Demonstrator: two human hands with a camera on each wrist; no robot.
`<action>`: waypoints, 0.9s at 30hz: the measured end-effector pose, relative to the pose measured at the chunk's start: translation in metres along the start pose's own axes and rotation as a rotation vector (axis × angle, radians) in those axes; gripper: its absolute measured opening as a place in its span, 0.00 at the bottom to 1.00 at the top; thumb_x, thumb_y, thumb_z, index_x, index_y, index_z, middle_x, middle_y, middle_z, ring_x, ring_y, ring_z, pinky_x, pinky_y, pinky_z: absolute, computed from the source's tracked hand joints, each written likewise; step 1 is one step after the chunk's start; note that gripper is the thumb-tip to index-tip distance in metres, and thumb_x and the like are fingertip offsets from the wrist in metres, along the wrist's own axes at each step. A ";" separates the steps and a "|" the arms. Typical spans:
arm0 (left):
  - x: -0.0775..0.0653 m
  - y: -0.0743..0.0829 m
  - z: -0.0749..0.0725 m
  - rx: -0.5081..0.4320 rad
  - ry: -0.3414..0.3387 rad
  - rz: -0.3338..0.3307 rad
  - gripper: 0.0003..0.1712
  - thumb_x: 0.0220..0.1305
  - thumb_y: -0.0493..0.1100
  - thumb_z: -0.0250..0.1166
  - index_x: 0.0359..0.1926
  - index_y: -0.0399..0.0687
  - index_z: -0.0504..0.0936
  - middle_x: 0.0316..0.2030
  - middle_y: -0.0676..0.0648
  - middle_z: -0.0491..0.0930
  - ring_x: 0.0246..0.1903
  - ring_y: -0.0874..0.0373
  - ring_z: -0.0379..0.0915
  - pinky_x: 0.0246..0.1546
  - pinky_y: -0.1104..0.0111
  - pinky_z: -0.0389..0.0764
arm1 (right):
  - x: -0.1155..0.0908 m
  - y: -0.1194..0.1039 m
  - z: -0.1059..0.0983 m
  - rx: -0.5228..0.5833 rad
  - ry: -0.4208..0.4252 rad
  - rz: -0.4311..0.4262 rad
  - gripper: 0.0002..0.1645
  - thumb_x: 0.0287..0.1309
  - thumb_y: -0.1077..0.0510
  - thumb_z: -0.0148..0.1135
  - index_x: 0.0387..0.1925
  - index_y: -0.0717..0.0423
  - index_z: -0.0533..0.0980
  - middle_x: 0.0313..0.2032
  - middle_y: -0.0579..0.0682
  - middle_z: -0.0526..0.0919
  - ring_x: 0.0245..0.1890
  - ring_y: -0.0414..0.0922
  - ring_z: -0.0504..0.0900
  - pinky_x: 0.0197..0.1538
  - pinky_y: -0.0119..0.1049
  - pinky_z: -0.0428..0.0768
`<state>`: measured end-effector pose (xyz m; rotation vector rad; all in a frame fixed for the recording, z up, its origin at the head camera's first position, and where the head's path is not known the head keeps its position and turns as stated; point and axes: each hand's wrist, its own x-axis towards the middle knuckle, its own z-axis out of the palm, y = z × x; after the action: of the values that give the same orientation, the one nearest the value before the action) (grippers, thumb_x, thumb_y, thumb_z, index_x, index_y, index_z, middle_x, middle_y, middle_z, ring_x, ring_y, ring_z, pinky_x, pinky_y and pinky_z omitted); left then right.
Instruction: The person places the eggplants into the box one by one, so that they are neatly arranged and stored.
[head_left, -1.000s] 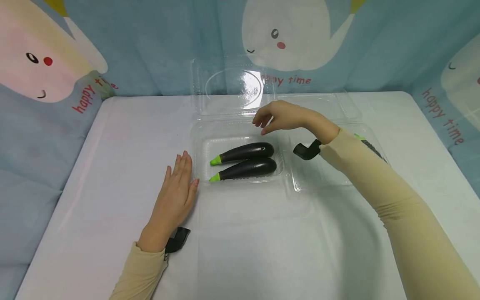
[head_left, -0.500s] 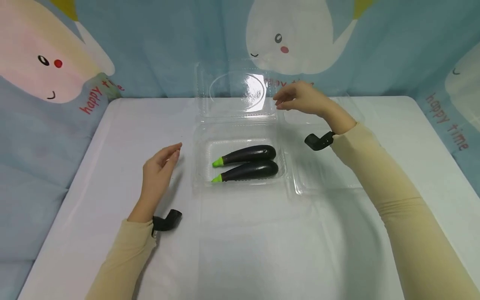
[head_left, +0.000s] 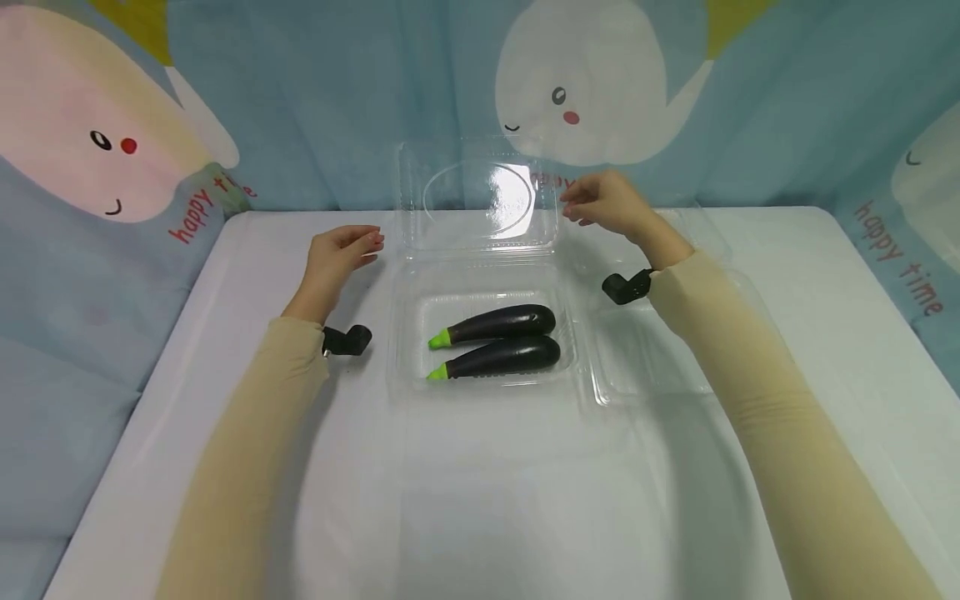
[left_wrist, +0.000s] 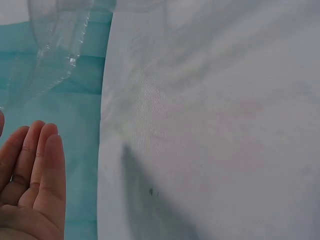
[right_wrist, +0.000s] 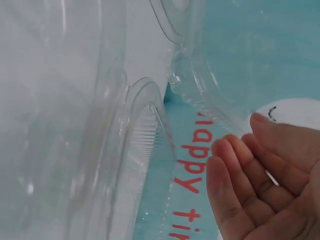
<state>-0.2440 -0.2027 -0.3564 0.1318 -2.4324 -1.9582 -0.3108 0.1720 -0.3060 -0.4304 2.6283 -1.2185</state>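
A clear plastic clamshell box (head_left: 431,310) lies on the table with two dark eggplants (head_left: 498,323) side by side in it, their green ends to the left. Its lid (head_left: 480,244) stands raised at the back. My left hand (head_left: 330,267) is just left of the lid, fingers loosely bent and holding nothing; in the left wrist view the lid appears beyond the fingertips. On the lid's other side is my right hand (head_left: 611,204), its relaxed fingers near the lid's right edge. The right wrist view shows that hand (right_wrist: 265,185) empty, apparently apart from the plastic.
A second clear box (head_left: 645,358) lies open to the right, partly hidden under the right forearm (head_left: 742,375). A blue curtain (head_left: 322,100) with whale prints hangs behind the white table (head_left: 480,517). Each wrist wears a black camera mount (head_left: 348,340).
My left hand has risen from beside the box, going back toward the lid's left edge. My right hand has moved back and right, from over the box to the lid's right edge.
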 end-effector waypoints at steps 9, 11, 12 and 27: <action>0.017 0.006 0.015 -0.110 0.005 -0.065 0.21 0.66 0.35 0.58 0.57 0.26 0.72 0.40 0.46 0.80 0.41 0.60 0.78 0.51 0.68 0.77 | 0.003 0.002 0.006 0.092 0.041 0.080 0.18 0.64 0.64 0.55 0.52 0.72 0.73 0.47 0.66 0.79 0.40 0.47 0.81 0.45 0.34 0.82; 0.021 0.008 0.019 -0.124 0.008 -0.063 0.21 0.66 0.34 0.58 0.56 0.26 0.73 0.40 0.46 0.79 0.40 0.61 0.77 0.51 0.68 0.77 | 0.004 0.002 0.005 0.118 0.052 0.086 0.18 0.64 0.64 0.55 0.52 0.72 0.73 0.47 0.66 0.78 0.40 0.47 0.82 0.45 0.34 0.81; 0.022 0.009 0.020 -0.132 0.011 -0.060 0.20 0.66 0.34 0.58 0.56 0.25 0.73 0.41 0.45 0.79 0.40 0.61 0.77 0.50 0.68 0.77 | 0.004 0.002 0.005 0.131 0.056 0.089 0.18 0.65 0.64 0.54 0.53 0.72 0.72 0.48 0.66 0.78 0.40 0.47 0.82 0.45 0.34 0.81; 0.024 0.015 0.022 -0.158 0.037 -0.040 0.13 0.62 0.31 0.61 0.47 0.27 0.77 0.39 0.44 0.80 0.41 0.54 0.78 0.40 0.75 0.80 | 0.011 0.004 0.011 0.352 0.150 0.114 0.15 0.63 0.64 0.58 0.47 0.72 0.74 0.36 0.52 0.79 0.33 0.39 0.80 0.43 0.29 0.81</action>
<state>-0.2700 -0.1798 -0.3475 0.2140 -2.2587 -2.1345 -0.3181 0.1625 -0.3165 -0.1292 2.4385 -1.6877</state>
